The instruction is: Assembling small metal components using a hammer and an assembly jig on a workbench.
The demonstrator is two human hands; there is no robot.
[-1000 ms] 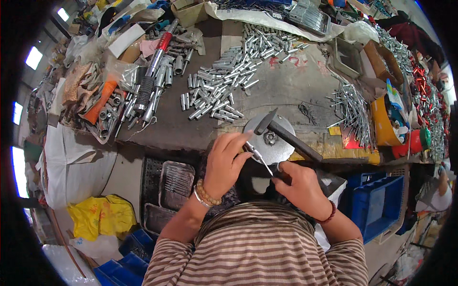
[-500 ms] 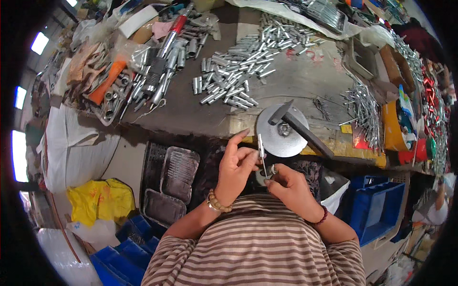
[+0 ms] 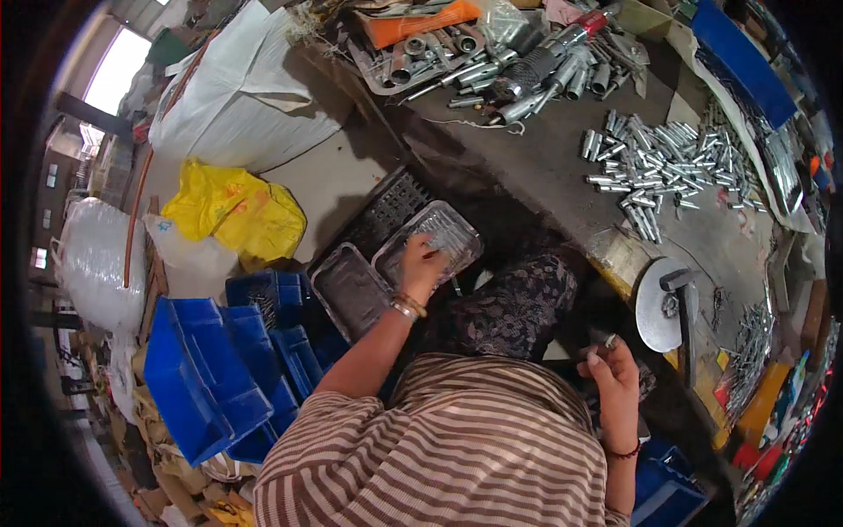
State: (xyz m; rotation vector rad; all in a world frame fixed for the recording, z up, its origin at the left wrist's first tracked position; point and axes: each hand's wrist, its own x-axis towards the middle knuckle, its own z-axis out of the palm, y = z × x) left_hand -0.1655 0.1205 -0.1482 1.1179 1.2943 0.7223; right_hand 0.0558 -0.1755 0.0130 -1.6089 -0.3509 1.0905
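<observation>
My left hand (image 3: pixel 420 270) is over a clear plastic tray (image 3: pixel 470 230) holding a row of slim metal parts, inside a black crate (image 3: pixel 386 209). Its fingers are curled, and what they hold, if anything, is hidden. A short bright metal rod (image 3: pixel 456 286) shows by the tray's near edge, apart from the fingertips. To the right, beside the bench edge, my right hand (image 3: pixel 615 376) has thumb and fingers pinched together; anything between them is too small to make out. A hammer (image 3: pixel 688 321) lies across a round metal disc (image 3: pixel 652 307) on the bench near it.
Metal sleeves (image 3: pixel 654 162) lie heaped on the bench (image 3: pixel 562 167), with sockets and tools (image 3: pixel 527 79) farther left. Thin rods (image 3: pixel 746 356) are piled at the right. A second tray (image 3: pixel 351 285), blue bins (image 3: pixel 198 373) and a yellow bag (image 3: pixel 237 211) stand at the left.
My view has swung left. My left hand has moved from in front of the disc to the tray; the metal rod both hands were at is gone from there. My hands are now far apart.
</observation>
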